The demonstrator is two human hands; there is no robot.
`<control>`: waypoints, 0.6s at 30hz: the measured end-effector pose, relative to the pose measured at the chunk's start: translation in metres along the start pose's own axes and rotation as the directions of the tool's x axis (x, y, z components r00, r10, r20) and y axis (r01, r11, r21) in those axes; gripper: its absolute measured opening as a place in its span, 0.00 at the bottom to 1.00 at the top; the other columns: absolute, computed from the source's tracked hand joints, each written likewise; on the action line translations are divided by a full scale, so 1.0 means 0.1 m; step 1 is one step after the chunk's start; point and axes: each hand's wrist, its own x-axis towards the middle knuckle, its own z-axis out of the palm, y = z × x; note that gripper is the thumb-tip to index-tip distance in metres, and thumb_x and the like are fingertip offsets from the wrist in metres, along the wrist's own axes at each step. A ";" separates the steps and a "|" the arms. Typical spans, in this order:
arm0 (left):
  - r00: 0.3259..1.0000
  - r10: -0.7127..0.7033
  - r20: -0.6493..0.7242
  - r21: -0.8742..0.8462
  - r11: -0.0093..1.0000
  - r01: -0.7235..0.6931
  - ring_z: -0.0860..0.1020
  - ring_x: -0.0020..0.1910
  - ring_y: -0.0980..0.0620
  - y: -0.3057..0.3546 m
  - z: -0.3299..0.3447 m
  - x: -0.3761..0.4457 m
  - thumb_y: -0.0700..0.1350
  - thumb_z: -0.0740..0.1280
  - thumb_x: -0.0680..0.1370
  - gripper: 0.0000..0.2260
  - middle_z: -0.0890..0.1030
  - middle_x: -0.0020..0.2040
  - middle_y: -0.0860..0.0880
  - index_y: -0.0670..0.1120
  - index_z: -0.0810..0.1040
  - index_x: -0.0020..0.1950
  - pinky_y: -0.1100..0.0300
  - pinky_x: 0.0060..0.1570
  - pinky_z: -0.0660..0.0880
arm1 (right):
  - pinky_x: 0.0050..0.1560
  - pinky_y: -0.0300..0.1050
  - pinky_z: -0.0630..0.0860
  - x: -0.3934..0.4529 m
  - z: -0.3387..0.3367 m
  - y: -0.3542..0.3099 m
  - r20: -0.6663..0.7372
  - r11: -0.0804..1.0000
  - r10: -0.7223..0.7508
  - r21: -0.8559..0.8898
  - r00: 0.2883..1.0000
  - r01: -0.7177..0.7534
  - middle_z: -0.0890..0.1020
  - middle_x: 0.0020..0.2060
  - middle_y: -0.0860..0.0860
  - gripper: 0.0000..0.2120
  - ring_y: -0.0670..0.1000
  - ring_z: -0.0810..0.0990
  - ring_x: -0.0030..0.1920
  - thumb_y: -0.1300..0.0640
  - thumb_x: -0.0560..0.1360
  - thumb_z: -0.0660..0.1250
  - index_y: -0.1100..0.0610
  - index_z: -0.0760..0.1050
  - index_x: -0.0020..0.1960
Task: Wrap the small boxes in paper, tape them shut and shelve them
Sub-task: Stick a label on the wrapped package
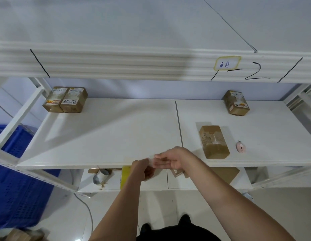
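Observation:
A brown wrapped box lies on the white shelf, right of its middle seam. My left hand and my right hand meet at the shelf's front edge, left of that box, and pinch a small clear strip of tape between them. Two wrapped boxes stand side by side at the back left of the shelf. Another wrapped box stands at the back right.
A small pink cutter lies right of the near box. On the lower shelf are a tape roll, a yellow item and brown cardboard. A blue crate stands at the left. A labelled shelf edge hangs overhead.

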 end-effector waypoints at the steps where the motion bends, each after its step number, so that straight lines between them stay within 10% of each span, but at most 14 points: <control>1: 0.997 -0.025 0.066 0.004 1.000 0.024 0.77 0.26 0.47 0.03 0.00 -0.04 0.40 0.66 0.80 0.09 0.79 0.27 0.43 0.38 0.77 0.42 0.58 0.29 0.77 | 0.39 0.53 0.85 -0.08 0.00 -0.09 0.020 0.999 -0.015 -0.037 1.000 0.015 0.84 0.34 0.64 0.06 0.58 0.86 0.32 0.72 0.76 0.69 0.72 0.76 0.52; 7: 0.844 0.005 0.537 -0.191 0.975 0.115 0.83 0.45 0.41 0.37 0.10 -0.19 0.69 0.54 0.79 0.38 0.83 0.49 0.39 0.33 0.77 0.60 0.50 0.42 0.82 | 0.47 0.51 0.85 -0.37 -0.33 -0.44 0.002 0.932 -0.057 -0.359 0.998 0.054 0.84 0.44 0.63 0.10 0.57 0.86 0.40 0.67 0.77 0.71 0.71 0.77 0.56; 18: 0.872 0.230 0.433 -0.102 0.973 -0.206 0.81 0.36 0.46 0.40 0.83 -0.42 0.34 0.72 0.76 0.02 0.81 0.39 0.42 0.35 0.83 0.47 0.57 0.40 0.82 | 0.45 0.51 0.84 -0.61 -1.30 -0.52 -0.052 0.835 0.000 -0.549 0.999 -0.029 0.86 0.41 0.59 0.04 0.54 0.84 0.39 0.65 0.77 0.71 0.64 0.78 0.51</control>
